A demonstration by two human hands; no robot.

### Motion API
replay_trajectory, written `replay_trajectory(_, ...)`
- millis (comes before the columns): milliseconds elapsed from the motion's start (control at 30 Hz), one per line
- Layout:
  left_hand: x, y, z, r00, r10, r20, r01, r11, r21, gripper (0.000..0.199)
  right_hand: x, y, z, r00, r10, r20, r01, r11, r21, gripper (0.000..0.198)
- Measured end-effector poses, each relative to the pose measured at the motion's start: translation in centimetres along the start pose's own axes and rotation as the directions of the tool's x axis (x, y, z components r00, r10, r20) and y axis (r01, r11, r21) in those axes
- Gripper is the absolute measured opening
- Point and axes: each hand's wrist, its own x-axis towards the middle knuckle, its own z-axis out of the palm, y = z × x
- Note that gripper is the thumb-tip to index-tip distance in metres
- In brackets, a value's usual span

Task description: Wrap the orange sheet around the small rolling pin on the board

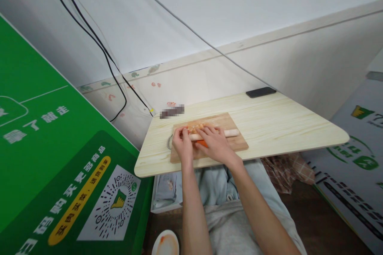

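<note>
A pale wooden rolling pin (232, 132) lies across a wooden cutting board (237, 143). My right hand (216, 140) lies over the rolling pin, with its fingers on the far side and its thumb on the near side. At the pin's left end, my left hand (183, 144) is closed with bent fingers; its fingertips meet the pin. An orange flat piece (202, 143), perhaps dough, shows under the pin between my hands. Beyond my fingers, lumpy orange-yellow food (196, 128) lies on the board. My fingers hide part of both.
The light wooden table (287, 123) bears a black phone (261, 92) at its back edge and a blurred dark object (172, 111) at back left. A metal ring handle (169, 142) is at the board's left. Below stands a stained white dish (166, 243). A green panel (60, 127) borders the left.
</note>
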Motion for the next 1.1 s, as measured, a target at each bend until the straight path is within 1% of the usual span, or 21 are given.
replay_trajectory(267, -0.1, 0.2, 0.0, 1.0, -0.017, 0.001, 0.017, 1.0, -0.008, 0.021, -0.5, 0.0, -0.4, 0.999, -0.022, 0.041, 0.021, 0.999, 0.042, 0.06)
replay_trajectory(400, -0.1, 0.3, 0.0, 1.0, -0.007, 0.003, 0.007, 1.0, -0.014, 0.019, 0.0, 0.0, -0.3, 1.0, 0.007, 0.02, -0.008, 1.0, 0.017, 0.055)
replay_trajectory(467, 0.0, 0.2, 0.0, 1.0, 0.0, 0.001, 0.0, 1.0, -0.016, 0.019, -0.1, 0.0, -0.4, 1.0, 0.013, 0.023, -0.013, 1.0, 0.01, 0.056)
replay_trajectory(567, 0.0, 0.1, 0.0, 1.0, -0.002, 0.001, 0.002, 1.0, -0.028, 0.021, -0.5, 0.1, -0.7, 0.999, -0.018, 0.048, 0.016, 0.999, 0.039, 0.059)
replay_trajectory(667, 0.0, 0.0, 0.1, 1.0, -0.008, 0.0, 0.008, 0.999, -0.033, 0.02, -0.5, 0.4, -0.7, 0.998, -0.038, 0.057, 0.035, 0.998, 0.061, 0.053)
replay_trajectory(767, 0.1, -0.2, 0.1, 1.0, -0.001, 0.002, 0.001, 0.999, -0.033, 0.019, 0.2, 0.4, -0.1, 1.0, 0.004, -0.001, -0.004, 1.0, 0.017, 0.046)
replay_trajectory(867, 0.2, -0.3, 0.1, 1.0, -0.005, 0.004, 0.005, 0.999, -0.046, 0.019, 0.7, 0.2, 0.3, 0.997, 0.047, -0.055, -0.048, 0.999, -0.02, 0.046)
replay_trajectory(967, 0.1, -0.2, 0.0, 1.0, 0.005, -0.001, -0.005, 0.999, -0.032, 0.019, 0.3, 0.3, 0.2, 1.0, 0.011, -0.024, -0.011, 1.0, -0.012, 0.051)
replay_trajectory(1100, 0.0, -0.1, 0.0, 1.0, 0.014, -0.003, -0.014, 1.0, -0.02, 0.019, -0.4, 0.8, -0.4, 0.999, -0.045, 0.03, 0.043, 0.998, 0.055, 0.053)
